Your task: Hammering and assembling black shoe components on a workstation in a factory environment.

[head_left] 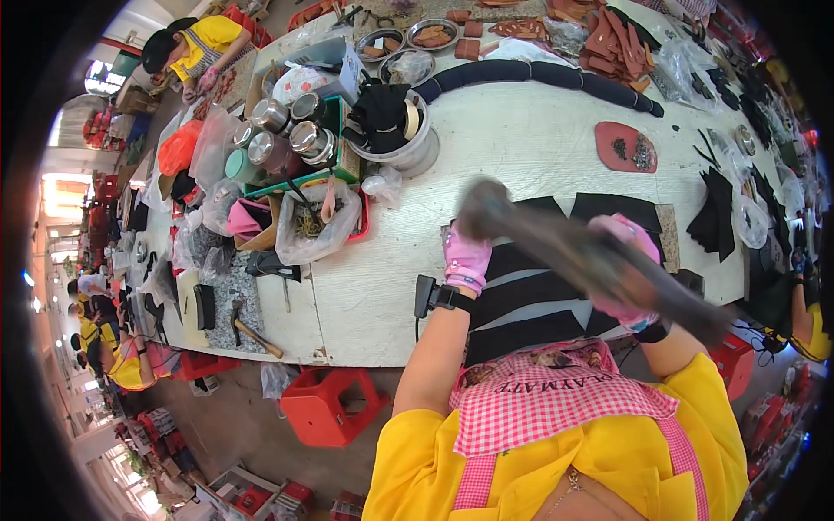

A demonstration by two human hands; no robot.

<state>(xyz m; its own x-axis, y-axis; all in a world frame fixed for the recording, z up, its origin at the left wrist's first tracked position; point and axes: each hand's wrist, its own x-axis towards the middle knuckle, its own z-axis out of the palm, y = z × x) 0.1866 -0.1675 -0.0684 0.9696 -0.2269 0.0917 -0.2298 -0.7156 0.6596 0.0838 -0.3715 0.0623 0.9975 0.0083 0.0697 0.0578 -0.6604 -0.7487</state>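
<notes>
A workshop floor with red stools (326,417) surrounds a pale tabletop (512,130), and a co-worker in yellow (213,39) is seen at the far left. In the head view, a long hammer-like tool (556,236), blurred, is held up over the near part of the tabletop, slanting from its thick end at the left down to the right. Its handle is crossed by the closed grip of the gloved right hand (631,234). The gloved left hand (467,260) is placed just below the thick end; whether its fingers are spread or pressed together cannot be told. Black flat pieces (530,291) are laid out beneath and between the hands. A red pad (615,156) is set farther off, and a white bucket (421,159) is placed at the far left of the hands.
</notes>
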